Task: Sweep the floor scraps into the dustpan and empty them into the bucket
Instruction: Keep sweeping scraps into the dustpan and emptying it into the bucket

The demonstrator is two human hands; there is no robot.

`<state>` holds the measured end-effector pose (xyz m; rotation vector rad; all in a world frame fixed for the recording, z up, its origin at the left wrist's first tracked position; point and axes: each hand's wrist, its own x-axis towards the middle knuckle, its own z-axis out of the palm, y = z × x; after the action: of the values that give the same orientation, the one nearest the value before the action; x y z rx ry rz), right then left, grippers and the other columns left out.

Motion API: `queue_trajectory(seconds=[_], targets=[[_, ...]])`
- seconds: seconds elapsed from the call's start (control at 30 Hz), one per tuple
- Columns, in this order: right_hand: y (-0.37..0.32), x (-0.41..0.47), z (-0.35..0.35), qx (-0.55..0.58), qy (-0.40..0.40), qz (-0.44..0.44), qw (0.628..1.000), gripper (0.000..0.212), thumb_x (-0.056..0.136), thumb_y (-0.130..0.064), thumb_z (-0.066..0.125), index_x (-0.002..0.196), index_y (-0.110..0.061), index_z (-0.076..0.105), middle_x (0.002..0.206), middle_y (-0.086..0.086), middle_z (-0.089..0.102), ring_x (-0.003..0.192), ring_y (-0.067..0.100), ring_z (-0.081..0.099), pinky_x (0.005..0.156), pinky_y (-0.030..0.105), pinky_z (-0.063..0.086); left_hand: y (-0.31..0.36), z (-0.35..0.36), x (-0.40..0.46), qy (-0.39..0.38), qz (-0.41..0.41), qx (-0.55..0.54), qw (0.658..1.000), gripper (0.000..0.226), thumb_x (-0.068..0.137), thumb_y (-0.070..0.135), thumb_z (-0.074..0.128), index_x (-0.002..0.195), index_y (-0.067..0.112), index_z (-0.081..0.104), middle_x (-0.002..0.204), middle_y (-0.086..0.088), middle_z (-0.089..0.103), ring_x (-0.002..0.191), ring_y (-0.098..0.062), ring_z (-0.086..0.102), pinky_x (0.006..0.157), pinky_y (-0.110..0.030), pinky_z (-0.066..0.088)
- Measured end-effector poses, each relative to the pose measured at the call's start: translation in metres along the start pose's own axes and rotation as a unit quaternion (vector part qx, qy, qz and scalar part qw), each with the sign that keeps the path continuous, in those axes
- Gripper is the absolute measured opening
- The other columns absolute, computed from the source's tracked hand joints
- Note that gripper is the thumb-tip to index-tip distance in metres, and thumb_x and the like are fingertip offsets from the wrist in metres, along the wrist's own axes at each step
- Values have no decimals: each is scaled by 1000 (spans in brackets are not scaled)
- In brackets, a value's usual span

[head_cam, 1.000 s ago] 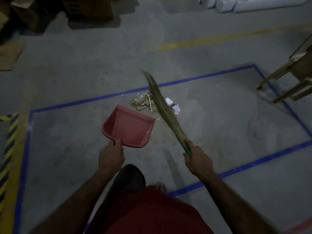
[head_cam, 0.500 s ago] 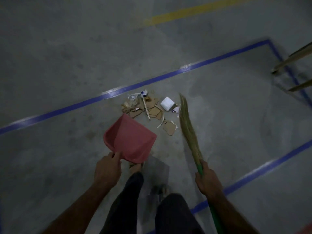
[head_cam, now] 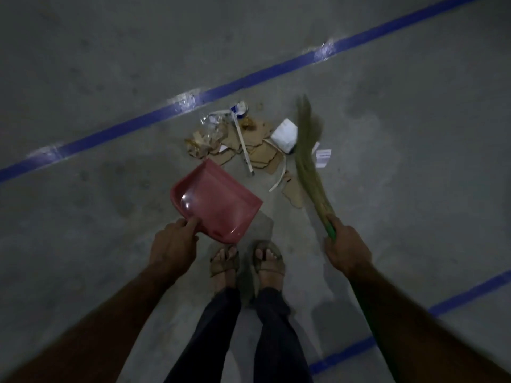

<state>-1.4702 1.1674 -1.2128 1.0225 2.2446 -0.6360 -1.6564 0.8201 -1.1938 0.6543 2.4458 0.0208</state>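
While you stand with both feet together just behind the dustpan [head_cam: 218, 200], your left hand [head_cam: 172, 246] reaches down and forward with the fingers wrapped on the pan's handle end, arm nearly straight. Your right hand [head_cam: 345, 251] is clenched round the green handle of the broom [head_cam: 308, 158], out to the right of the pan.

The red dustpan looks empty inside, just a shiny glare spot near the back wall. Its open mouth faces up and to the right, toward the scraps [head_cam: 249, 145], and its far corner sits just beside the nearest cardboard bits.

The pile is cardboard pieces, a white folded wad, strips and crinkly plastic, lying between the pan and the blue floor line [head_cam: 132, 125]. The broom's long axis runs from your right hand up and slightly left, bristle tips at the right edge of the pile, blurred.
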Motion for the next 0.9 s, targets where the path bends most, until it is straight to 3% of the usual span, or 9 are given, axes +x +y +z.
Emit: queue_trajectory(seconds=[0.07, 0.2, 0.3, 0.4, 0.57, 0.67, 0.9], targets=[[-1, -21, 7, 13, -8, -14, 1000, 57, 98, -32, 51, 151, -31, 29, 100, 6, 52, 81, 20, 54, 71, 35, 51, 0, 1, 1, 1, -11, -3, 1000, 41, 86, 23, 67, 126, 23, 56, 104, -9, 64, 87, -36, 64, 67, -40, 47], [8, -73, 14, 82, 74, -59, 992, 64, 92, -19, 65, 150, -25, 40, 93, 4, 55, 75, 18, 55, 63, 38, 54, 2, -1, -5, 5, -26, -16, 1000, 41, 85, 20, 68, 125, 21, 59, 98, -9, 64, 80, -35, 63, 64, -41, 50], [20, -99, 5, 118, 79, 28, 989, 64, 95, -24, 61, 152, -33, 33, 91, 1, 53, 73, 13, 55, 61, 33, 48, 3, 2, -9, 6, -17, -25, 1000, 43, 82, 16, 71, 124, 17, 61, 96, -11, 65, 76, -38, 63, 61, -41, 49], [39, -98, 2, 125, 85, 74, 986, 64, 95, -23, 61, 153, -27, 32, 92, 4, 57, 74, 15, 57, 63, 32, 48, 4, 10, -11, 7, -15, -32, 999, 42, 83, 17, 70, 124, 19, 59, 97, -10, 65, 78, -37, 64, 61, -40, 50], [62, -47, 14, 100, -14, 78, 992, 63, 94, -20, 63, 152, -19, 36, 116, 15, 63, 88, 25, 60, 76, 33, 49, 7, 29, -10, 6, -24, -42, 999, 40, 87, 19, 67, 126, 21, 56, 99, -9, 64, 81, -33, 62, 64, -38, 51], [56, -36, 32, 85, -68, 19, 994, 65, 93, -20, 63, 152, -20, 36, 114, 15, 62, 92, 26, 62, 77, 32, 48, 8, 38, -11, 1, -20, -33, 999, 40, 87, 20, 67, 126, 21, 56, 99, -9, 63, 82, -34, 62, 64, -39, 49], [29, -81, 41, 147, -28, -60, 987, 67, 93, -20, 65, 152, -32, 35, 117, 4, 58, 103, 21, 59, 90, 34, 50, 7, 37, -20, 1, -27, -22, 999, 42, 86, 21, 67, 127, 21, 58, 100, -9, 63, 84, -36, 63, 64, -38, 44]])
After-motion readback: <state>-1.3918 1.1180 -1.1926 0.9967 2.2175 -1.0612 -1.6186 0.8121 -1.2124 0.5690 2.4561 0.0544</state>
